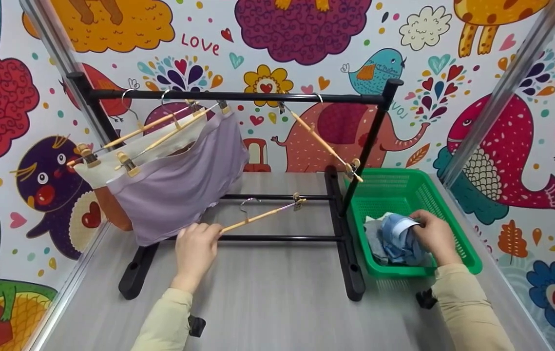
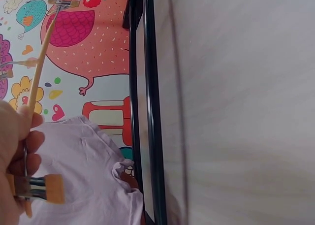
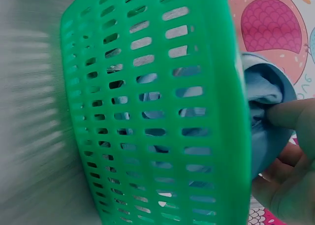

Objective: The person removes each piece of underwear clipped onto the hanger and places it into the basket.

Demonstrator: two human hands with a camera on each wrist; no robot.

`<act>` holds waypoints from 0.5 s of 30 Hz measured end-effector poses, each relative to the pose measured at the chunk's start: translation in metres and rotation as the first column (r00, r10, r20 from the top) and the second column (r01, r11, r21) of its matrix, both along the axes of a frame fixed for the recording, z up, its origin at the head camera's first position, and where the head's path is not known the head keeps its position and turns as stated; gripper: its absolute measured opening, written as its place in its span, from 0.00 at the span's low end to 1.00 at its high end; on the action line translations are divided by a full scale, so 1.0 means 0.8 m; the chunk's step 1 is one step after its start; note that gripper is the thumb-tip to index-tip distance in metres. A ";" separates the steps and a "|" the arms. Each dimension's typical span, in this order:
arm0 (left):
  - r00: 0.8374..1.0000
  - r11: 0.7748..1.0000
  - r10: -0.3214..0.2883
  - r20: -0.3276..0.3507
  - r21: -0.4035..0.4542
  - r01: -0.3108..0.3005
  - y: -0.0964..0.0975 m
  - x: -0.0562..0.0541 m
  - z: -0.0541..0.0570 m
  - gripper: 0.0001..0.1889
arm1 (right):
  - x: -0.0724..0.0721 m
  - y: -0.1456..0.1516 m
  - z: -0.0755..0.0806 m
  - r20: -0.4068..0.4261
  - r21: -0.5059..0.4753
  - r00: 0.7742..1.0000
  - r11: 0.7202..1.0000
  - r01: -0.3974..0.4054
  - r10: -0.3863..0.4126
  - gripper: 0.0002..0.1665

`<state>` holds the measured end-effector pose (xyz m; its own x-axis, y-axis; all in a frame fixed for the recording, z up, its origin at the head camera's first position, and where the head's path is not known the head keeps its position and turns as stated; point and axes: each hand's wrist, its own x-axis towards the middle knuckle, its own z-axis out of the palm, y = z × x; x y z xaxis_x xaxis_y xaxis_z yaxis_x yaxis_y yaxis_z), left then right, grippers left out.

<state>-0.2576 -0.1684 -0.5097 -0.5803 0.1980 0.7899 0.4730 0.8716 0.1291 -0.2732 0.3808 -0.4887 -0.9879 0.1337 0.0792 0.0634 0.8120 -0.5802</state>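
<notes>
My left hand (image 1: 197,253) grips one end of a wooden clip hanger (image 1: 253,218), held off the rack in front of the lower rails. In the left wrist view its near clip (image 2: 37,187) sticks out below the curled fingers, and no garment is on it. My right hand (image 1: 435,236) reaches into the green basket (image 1: 472,265) and pinches a blue cloth garment (image 1: 399,236) by its pale edge. A grey cloth piece (image 1: 376,241) lies beside it in the basket. The right wrist view shows thumb and fingers on the blue cloth (image 3: 268,97) above the basket rim.
A black garment rack (image 1: 238,96) stands on the grey table. On its left hang a lilac garment (image 1: 180,175) and a white one (image 1: 106,168) behind it, both clipped to hangers. A bare hanger (image 1: 316,136) hangs at the right, near the rack's upright post.
</notes>
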 end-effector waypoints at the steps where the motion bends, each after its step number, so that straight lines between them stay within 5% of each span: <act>1: 1.000 1.000 0.000 0.002 0.000 0.000 0.000 0.000 0.000 0.08 | 0.000 0.000 0.000 0.006 0.017 1.000 1.000 -0.020 0.020 0.16; 15: 1.000 1.000 0.013 -0.004 -0.004 -0.013 -0.002 0.000 0.003 0.08 | 0.001 -0.002 -0.007 0.135 0.076 0.981 0.986 -0.149 0.138 0.16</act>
<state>-0.2576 -0.1704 -0.5075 -0.5800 0.1938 0.7913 0.4624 0.8780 0.1239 -0.2727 0.3793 -0.4939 -0.9989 -0.0117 -0.0451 0.0125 0.8645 -0.5025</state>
